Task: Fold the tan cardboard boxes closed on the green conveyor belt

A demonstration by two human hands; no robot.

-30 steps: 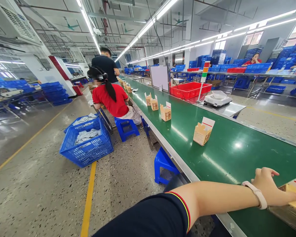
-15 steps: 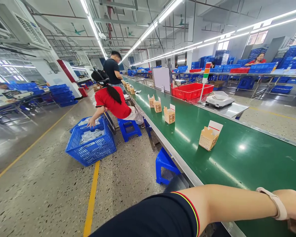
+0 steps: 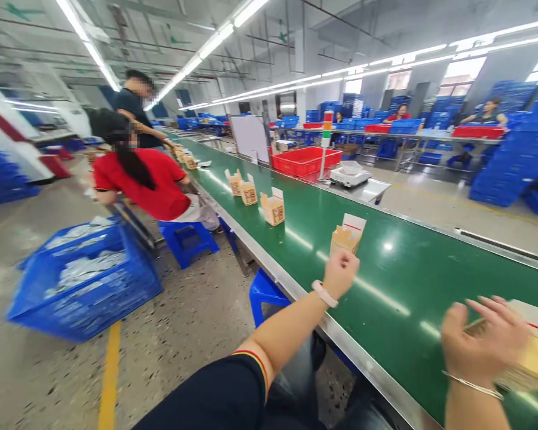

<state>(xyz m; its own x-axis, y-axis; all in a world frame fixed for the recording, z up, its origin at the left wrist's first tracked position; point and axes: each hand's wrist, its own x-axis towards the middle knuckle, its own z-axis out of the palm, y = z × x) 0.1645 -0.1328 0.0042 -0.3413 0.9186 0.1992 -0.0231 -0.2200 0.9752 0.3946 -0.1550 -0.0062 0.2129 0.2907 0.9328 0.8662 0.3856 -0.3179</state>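
Out over the green conveyor belt (image 3: pixel 412 263), my left hand (image 3: pixel 341 273) has its fingers curled in. It overlaps the lower part of a small open carton (image 3: pixel 346 237) with a raised white flap; whether they touch is not clear. Anything inside the curled fingers is hidden. At the right, my right hand (image 3: pixel 486 340) is slightly blurred, its fingers spread apart. It covers the near side of another open tan carton (image 3: pixel 535 361), whose white flap has a red line. Farther up the belt stand more open cartons, the nearest being a printed carton (image 3: pixel 272 208).
At left, a co-worker in a red shirt (image 3: pixel 138 179) sits on a blue stool (image 3: pixel 188 236) beside a blue crate (image 3: pixel 89 310) of bagged items. Another person in dark clothing (image 3: pixel 137 113) stands beyond. A red bin (image 3: pixel 305 161) and a scale (image 3: pixel 349 173) sit across the belt.
The view has turned right. My left hand has moved from the right edge to the near carton up the belt. My right hand and another carton have come into view.
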